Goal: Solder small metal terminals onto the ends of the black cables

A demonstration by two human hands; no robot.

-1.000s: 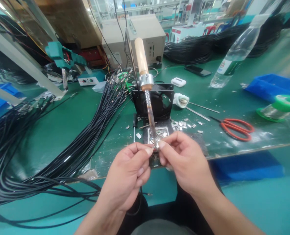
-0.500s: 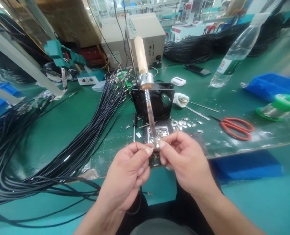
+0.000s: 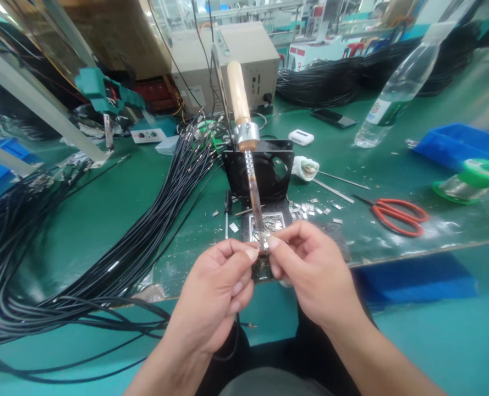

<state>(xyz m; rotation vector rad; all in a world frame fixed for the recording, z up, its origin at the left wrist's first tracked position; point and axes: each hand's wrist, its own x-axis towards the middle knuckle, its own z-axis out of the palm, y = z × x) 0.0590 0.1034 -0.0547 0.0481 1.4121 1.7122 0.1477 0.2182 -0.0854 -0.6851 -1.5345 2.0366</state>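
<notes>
A soldering iron [image 3: 254,192] with a wooden handle is fixed in a stand, its tip slanting down to the gap between my hands. My left hand [image 3: 223,280] is closed in a pinch just left of the tip; a tiny reddish end shows past the fingertips, but the rest is hidden. My right hand [image 3: 306,264] pinches a small silver metal piece [image 3: 265,243] close to the tip. Behind the fingers lies a metal tray [image 3: 286,219] holding similar pieces. More small metal pieces [image 3: 306,210] are scattered right of it. A black fan [image 3: 286,181] stands behind the iron.
A thick bundle of black cables [image 3: 145,220] spreads across the left side and over the bench edge. To the right are red-handled scissors [image 3: 399,217], a solder spool [image 3: 471,184], a blue bin [image 3: 454,146] and a water bottle [image 3: 393,99]. Tweezers [image 3: 333,190] lie near the fan.
</notes>
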